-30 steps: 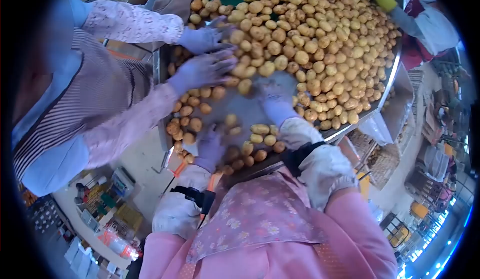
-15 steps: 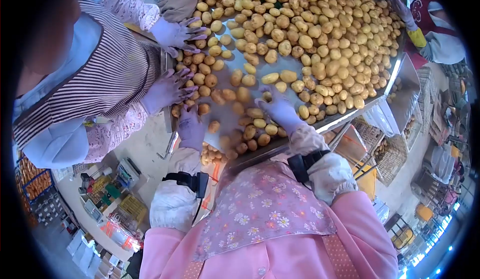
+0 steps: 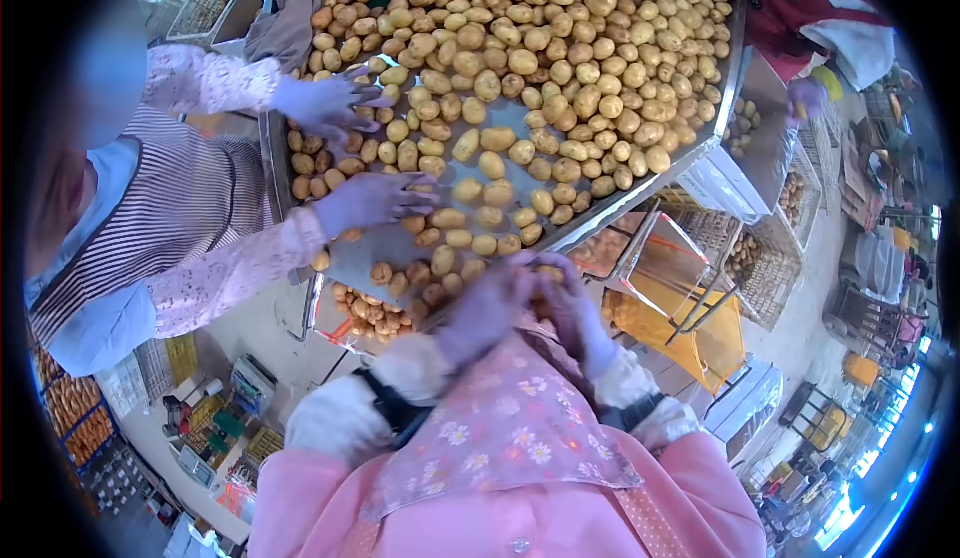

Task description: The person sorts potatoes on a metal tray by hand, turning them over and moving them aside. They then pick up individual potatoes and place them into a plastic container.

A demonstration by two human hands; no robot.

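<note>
Potatoes [image 3: 520, 63] cover a metal sorting table [image 3: 745, 123] that fills the upper half of the head view, heaped thick from about ten o'clock round to one o'clock and thinning to scattered ones on bare metal toward the near edge. Both of the wearer's hands are gloved and drawn in close to the chest, just below the table's near rim: the left hand [image 3: 487, 303] and the right hand [image 3: 570, 303] are cupped toward each other with fingers curled, and a single potato [image 3: 548, 274] seems to sit between them, though motion blur makes it hard to say which hand really grips it. I judge the step in hand to be the checking of one picked piece, held up off the table. At nine o'clock a co-worker in a striped apron works the pile with two gloved hands, one [image 3: 372, 201] on the potatoes near the table's edge and the other [image 3: 325, 103] farther up. A tray of potatoes [image 3: 370, 313] sits under the table's near corner at about seven o'clock, and an orange-lined bin [image 3: 680, 323] stands at four o'clock. The next move would call for a firm one-handed hold before the piece goes to either container.
</note>
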